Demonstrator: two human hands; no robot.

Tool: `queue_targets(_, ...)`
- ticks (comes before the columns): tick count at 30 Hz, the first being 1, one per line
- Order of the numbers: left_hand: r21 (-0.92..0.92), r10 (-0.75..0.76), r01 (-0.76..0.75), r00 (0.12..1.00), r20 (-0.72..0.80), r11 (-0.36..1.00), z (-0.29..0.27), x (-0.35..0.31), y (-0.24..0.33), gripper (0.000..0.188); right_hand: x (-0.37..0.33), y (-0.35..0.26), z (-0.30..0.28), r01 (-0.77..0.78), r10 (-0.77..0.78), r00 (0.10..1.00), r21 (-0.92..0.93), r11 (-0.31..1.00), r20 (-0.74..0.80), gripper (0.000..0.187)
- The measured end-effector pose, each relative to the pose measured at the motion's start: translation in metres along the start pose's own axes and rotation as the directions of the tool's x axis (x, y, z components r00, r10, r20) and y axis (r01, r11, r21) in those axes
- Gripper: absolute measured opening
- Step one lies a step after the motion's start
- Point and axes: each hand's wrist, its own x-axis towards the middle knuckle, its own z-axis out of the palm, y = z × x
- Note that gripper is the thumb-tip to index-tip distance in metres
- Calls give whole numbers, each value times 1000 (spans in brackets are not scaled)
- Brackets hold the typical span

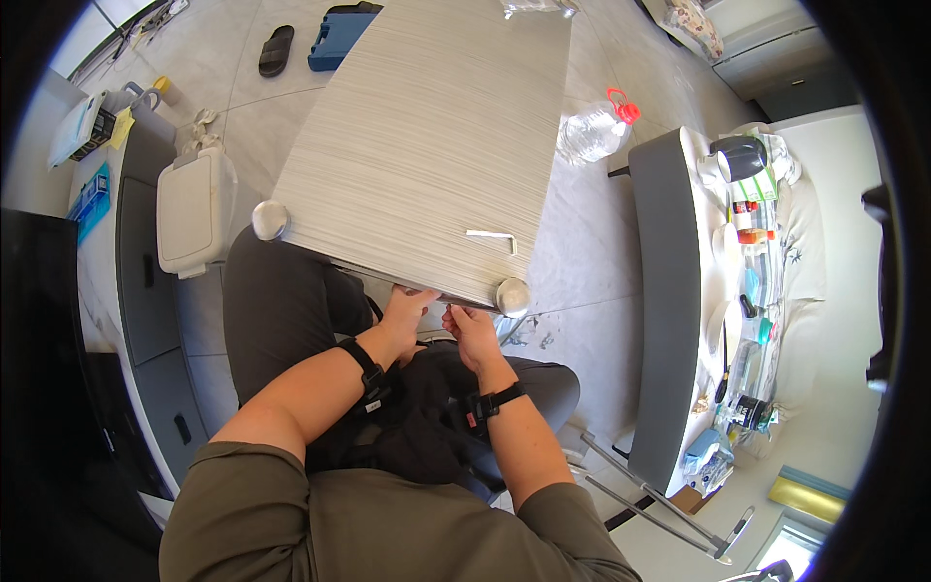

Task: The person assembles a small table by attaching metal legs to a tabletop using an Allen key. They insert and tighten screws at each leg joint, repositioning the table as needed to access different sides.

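Note:
A wood-grain cabinet (427,136) lies in front of me, its near edge over my lap. Round metal feet stand at its two near corners, a left foot (271,220) and a right foot (512,297). On the surface near the right foot rests an L-shaped hex key (496,236). My left hand (409,312) is closed on the near edge, with some fingertips hidden beneath the panel. Just right of it, my right hand (471,333) has its fingers curled in a pinch close to that edge. Whatever it pinches is too small or hidden to make out.
A large clear bottle (593,133) with a red cap stands right of the cabinet. Further right is a grey-sided table (669,310) crowded with items. At left are a white bin (196,211) and grey drawers (155,291). A blue case (335,39) and slipper (276,51) lie beyond.

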Motion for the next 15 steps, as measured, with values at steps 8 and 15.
queue_targets(8, -264, -125, 112, 992, -32, 958, -14, 24, -14, 24, -1, -1, 0, -18, 15, 999, 69, 997, 50, 18)
queue_targets(15, -321, -104, 109, 994, 34, 941, -12, 24, -11, 29, -4, -10, 4, 257, -273, 962, -331, 908, 0, 21)
